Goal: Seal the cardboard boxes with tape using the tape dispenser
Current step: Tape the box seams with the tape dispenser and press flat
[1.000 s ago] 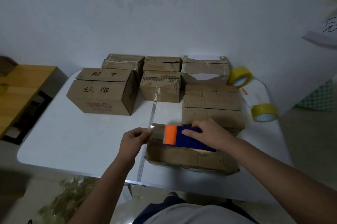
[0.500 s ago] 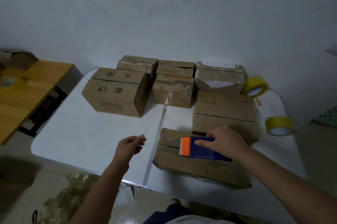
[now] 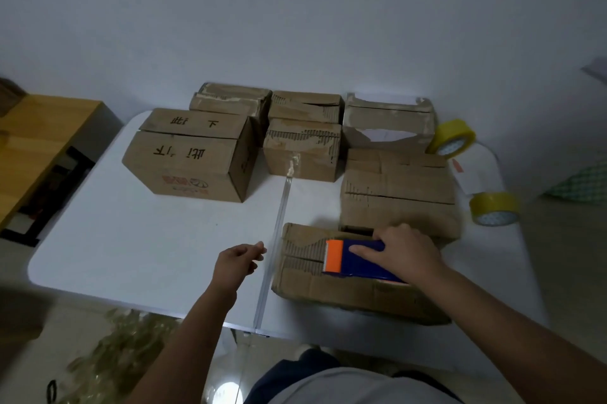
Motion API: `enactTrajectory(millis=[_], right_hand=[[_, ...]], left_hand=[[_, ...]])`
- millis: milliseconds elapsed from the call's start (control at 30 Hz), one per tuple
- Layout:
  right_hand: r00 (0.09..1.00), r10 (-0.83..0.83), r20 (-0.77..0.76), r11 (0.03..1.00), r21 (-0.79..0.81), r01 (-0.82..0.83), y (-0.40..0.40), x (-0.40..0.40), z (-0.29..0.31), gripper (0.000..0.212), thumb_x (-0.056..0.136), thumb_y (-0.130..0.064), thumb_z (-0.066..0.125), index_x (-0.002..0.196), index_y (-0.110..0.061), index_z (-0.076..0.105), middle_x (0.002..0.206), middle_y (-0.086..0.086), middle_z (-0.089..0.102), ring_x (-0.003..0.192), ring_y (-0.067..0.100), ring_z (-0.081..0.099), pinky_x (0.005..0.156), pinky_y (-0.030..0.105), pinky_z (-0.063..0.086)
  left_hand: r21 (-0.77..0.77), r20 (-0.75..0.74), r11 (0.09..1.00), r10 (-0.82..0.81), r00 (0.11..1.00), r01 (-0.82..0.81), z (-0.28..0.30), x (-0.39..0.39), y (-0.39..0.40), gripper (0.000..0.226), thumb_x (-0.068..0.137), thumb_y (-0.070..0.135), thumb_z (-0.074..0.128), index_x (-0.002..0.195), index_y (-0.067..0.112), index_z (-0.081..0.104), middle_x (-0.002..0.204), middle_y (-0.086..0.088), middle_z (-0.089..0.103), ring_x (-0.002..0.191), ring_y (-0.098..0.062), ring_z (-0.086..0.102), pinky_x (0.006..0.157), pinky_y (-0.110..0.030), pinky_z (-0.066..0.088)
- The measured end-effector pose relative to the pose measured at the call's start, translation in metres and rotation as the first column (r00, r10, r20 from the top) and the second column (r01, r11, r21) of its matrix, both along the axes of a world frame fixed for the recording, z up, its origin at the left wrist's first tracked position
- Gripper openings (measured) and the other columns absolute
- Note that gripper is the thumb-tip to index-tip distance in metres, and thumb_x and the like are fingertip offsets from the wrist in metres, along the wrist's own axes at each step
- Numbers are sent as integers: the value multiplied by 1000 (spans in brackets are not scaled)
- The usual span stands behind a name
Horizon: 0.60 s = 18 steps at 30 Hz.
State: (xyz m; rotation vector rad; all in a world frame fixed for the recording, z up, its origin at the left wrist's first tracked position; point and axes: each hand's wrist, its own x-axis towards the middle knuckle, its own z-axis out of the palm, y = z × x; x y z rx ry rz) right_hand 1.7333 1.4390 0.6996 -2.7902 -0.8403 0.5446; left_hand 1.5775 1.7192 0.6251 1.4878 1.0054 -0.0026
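A flat cardboard box (image 3: 315, 285) lies at the near edge of the white table (image 3: 147, 252). On its top sits a blue tape dispenser with an orange front (image 3: 348, 259), and my right hand (image 3: 400, 252) grips the dispenser from above. My left hand (image 3: 238, 264) hovers over the table just left of that box, fingers loosely curled, holding nothing. Several more cardboard boxes stand behind: a large one with black writing (image 3: 193, 157), a smaller one (image 3: 302, 150) in the middle, and one (image 3: 397, 193) right behind the near box.
Two rolls of yellow tape (image 3: 451, 137) (image 3: 494, 208) lie at the table's right edge, near a white sheet of paper (image 3: 473, 173). A wooden table (image 3: 36, 144) stands to the left. Crumpled clear plastic (image 3: 108, 364) lies on the floor below the near edge.
My left hand let go of the box's left end and drew back over the table. My right hand stays on the dispenser. The camera view shifted, so the boxes appear further right.
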Motion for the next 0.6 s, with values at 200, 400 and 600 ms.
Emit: enactTrajectory(millis=[200,400,600], right_hand=[[1000,1,5,1000,-5,-1,4,3,-6,54,77,-83,40,81,-31,56,71,-13,58,65,4,57,54,22,44],[1000,9,7,1000,-12,-9,4,3,-7,52,79,-81,41,84,-31,55,69,-14,54,63,2,53,50,20,35],[1000,-4,-13,1000,-2,4,3,4,-5,56,79,-81,40,86,-29,60,76,-10,61,69,7,57,60,25,46]], left_hand=[[-75,-40,997,-31,999,28,-18,4,-11,21,90,31,70,84,12,78,86,-10,73,69,-17,57,72,-30,52],[-145,-56,986,-88,995,79,-25,6,-28,37,96,36,60,96,0,70,92,-18,72,78,-23,67,69,-29,57],[-44,-261,981,-195,945,190,-21,15,-32,35,97,40,56,105,7,54,92,-12,67,75,-22,64,71,-34,56]])
